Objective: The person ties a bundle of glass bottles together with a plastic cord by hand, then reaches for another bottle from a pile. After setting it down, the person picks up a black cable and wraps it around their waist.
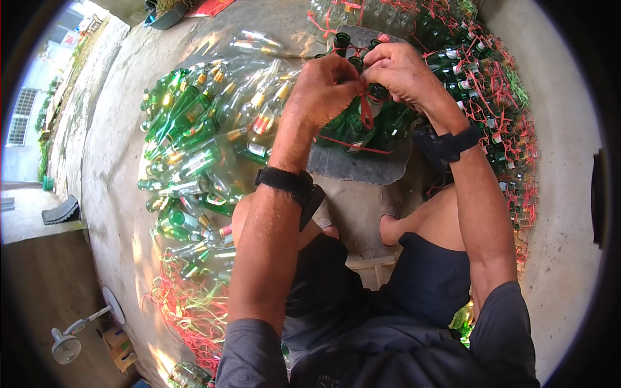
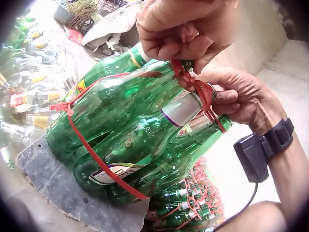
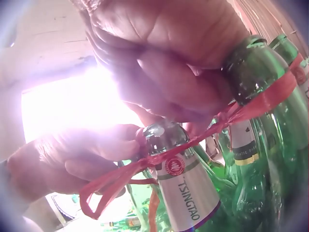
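A bundle of green glass bottles (image 1: 352, 129) (image 2: 130, 121) stands on a dark grey slab (image 1: 356, 169) (image 2: 58, 193), with red plastic strapping (image 2: 104, 166) round the bodies. More red strap (image 1: 366, 113) (image 2: 205, 96) (image 3: 260, 106) runs round the necks and hangs in a loop. Both hands are close together over the necks. Curled fingers of the left hand (image 1: 326, 87) (image 2: 188, 29) (image 3: 72, 164) pinch the neck strap. The right hand (image 1: 404, 74) (image 2: 246, 99) (image 3: 169, 58) pinches it beside a neck with a white label (image 3: 186, 193); its fingertips are partly hidden.
Loose green and clear bottles (image 1: 194, 155) lie in a heap on the left of the floor. Strapped bottle bundles (image 1: 498, 129) line the right side and far end. A tangle of red and green strapping (image 1: 194, 297) lies at lower left, near a standing fan (image 1: 66, 346).
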